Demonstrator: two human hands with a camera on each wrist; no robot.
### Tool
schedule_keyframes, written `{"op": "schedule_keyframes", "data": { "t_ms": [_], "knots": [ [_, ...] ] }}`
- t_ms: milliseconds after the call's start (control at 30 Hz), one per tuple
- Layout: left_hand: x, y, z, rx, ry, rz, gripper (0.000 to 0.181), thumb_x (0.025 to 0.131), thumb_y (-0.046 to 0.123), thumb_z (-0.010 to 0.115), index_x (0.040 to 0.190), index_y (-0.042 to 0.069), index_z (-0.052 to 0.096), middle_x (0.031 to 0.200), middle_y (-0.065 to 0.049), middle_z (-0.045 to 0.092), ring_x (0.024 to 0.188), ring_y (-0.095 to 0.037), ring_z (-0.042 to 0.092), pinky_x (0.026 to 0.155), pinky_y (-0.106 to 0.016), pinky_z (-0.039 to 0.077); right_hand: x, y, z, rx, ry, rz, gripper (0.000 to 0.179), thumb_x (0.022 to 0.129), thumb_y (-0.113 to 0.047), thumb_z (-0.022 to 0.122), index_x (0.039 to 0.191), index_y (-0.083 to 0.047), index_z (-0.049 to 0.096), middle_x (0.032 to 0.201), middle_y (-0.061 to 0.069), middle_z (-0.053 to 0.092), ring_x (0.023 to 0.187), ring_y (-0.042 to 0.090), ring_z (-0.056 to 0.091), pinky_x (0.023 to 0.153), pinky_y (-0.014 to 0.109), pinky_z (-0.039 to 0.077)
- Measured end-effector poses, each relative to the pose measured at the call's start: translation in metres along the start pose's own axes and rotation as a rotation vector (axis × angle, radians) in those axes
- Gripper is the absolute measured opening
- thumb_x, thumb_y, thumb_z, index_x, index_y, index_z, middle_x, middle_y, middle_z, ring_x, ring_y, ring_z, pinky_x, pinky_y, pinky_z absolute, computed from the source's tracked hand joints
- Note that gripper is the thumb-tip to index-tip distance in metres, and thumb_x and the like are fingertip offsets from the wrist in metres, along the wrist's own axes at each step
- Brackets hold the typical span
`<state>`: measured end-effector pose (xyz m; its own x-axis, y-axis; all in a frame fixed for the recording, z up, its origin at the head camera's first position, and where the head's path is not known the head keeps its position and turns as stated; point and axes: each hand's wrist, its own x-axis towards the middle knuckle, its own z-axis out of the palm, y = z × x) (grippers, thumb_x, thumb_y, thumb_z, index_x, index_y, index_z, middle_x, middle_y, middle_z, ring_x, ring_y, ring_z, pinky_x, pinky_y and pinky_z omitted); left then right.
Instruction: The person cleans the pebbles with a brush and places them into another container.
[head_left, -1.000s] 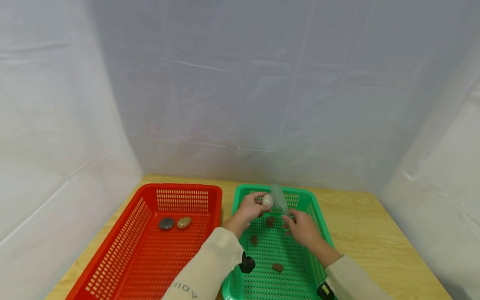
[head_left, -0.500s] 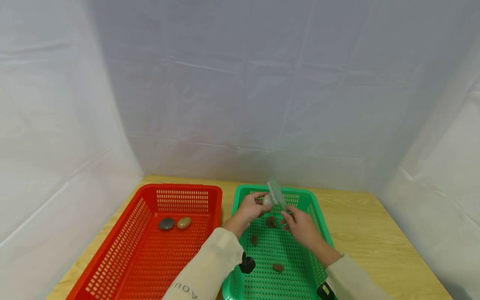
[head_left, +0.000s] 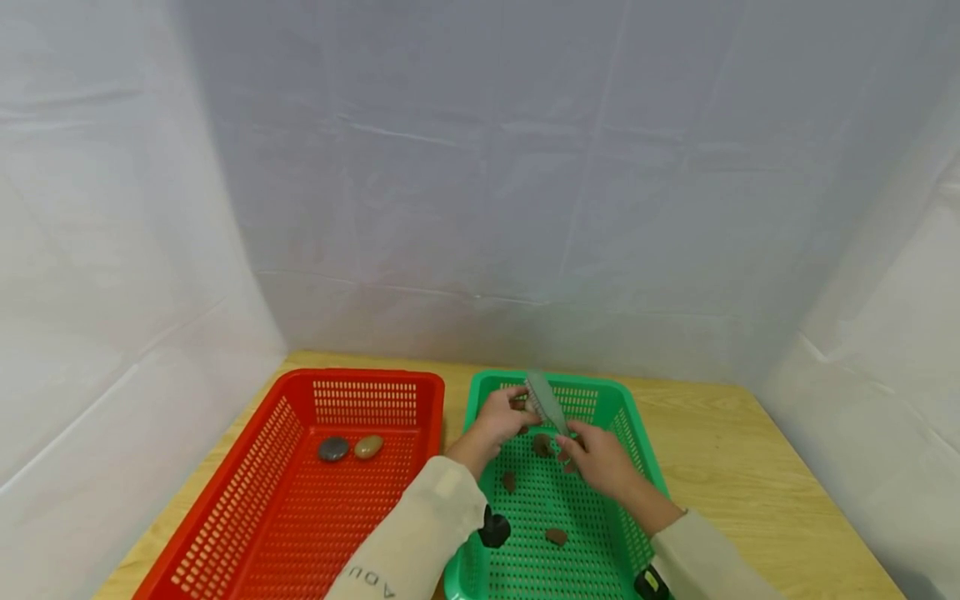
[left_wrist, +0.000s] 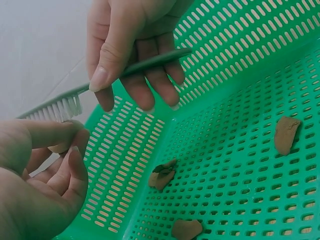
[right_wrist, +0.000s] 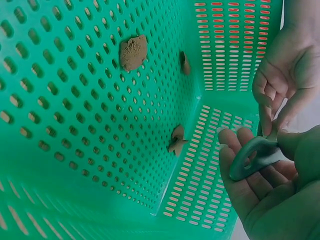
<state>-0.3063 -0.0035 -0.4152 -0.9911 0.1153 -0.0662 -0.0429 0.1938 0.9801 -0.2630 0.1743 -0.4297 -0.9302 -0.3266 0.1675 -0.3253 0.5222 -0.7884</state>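
Observation:
In the head view my left hand (head_left: 497, 419) holds a pale rounded stone (left_wrist: 60, 148) over the far part of the green basket (head_left: 628, 417). Fingers and brush hide most of the stone. My right hand (head_left: 606, 460) grips a grey-green brush (head_left: 548, 404) by its handle, thumb on top and fingers beneath. Its white bristles face the left hand and lie right at the stone in the left wrist view. The looped end of the handle shows in the right wrist view, across my right fingers (right_wrist: 260, 187). Below both hands, several brown flakes (head_left: 556, 536) lie on the basket floor.
To the left stands a red basket (head_left: 431, 408), holding a dark grey stone (head_left: 333, 448) and a tan stone (head_left: 368, 447) side by side. Both baskets rest on a wooden table (head_left: 738, 467). White sheeting (head_left: 480, 208) closes off the back and sides.
The brush has moved left and turned, so its head now covers much of the stone in the head view. My left hand and the stone have stayed nearly still.

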Motion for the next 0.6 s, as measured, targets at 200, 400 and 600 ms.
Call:
{"op": "schedule_keyframes", "data": {
  "t_ms": [200, 400, 600],
  "knots": [
    [0.0008, -0.0003, -0.0003, 0.019, 0.0, -0.001, 0.057, 0.084, -0.001, 0.073, 0.137, 0.001, 0.053, 0.124, -0.019, 0.061, 0.101, -0.026, 0.063, 0.077, -0.032, 0.055, 0.0004, 0.0016, 0.001, 0.006, 0.009, 0.023, 0.027, 0.101, -0.012, 0.053, 0.119, 0.007, 0.058, 0.083, 0.015, 0.069, 0.068, 0.03, 0.069, 0.057, 0.03, 0.056],
    [0.0003, 0.002, -0.0004, 0.016, -0.01, 0.004, 0.055, 0.083, -0.002, 0.074, 0.134, 0.003, 0.056, 0.124, -0.02, 0.061, 0.101, -0.027, 0.064, 0.077, -0.033, 0.055, 0.0013, -0.0016, 0.0003, 0.009, 0.042, 0.071, 0.021, 0.1, -0.01, 0.054, 0.111, 0.008, 0.06, 0.08, 0.012, 0.069, 0.068, 0.03, 0.069, 0.056, 0.031, 0.056],
    [-0.0007, 0.0025, 0.0, 0.008, -0.005, 0.001, 0.052, 0.082, -0.003, 0.074, 0.132, 0.002, 0.057, 0.123, -0.02, 0.062, 0.101, -0.027, 0.063, 0.077, -0.033, 0.056, -0.0008, -0.0037, 0.0014, -0.009, 0.062, 0.115, 0.016, 0.099, -0.007, 0.054, 0.104, 0.008, 0.058, 0.08, 0.015, 0.068, 0.067, 0.028, 0.069, 0.054, 0.03, 0.055]
  ]
}}
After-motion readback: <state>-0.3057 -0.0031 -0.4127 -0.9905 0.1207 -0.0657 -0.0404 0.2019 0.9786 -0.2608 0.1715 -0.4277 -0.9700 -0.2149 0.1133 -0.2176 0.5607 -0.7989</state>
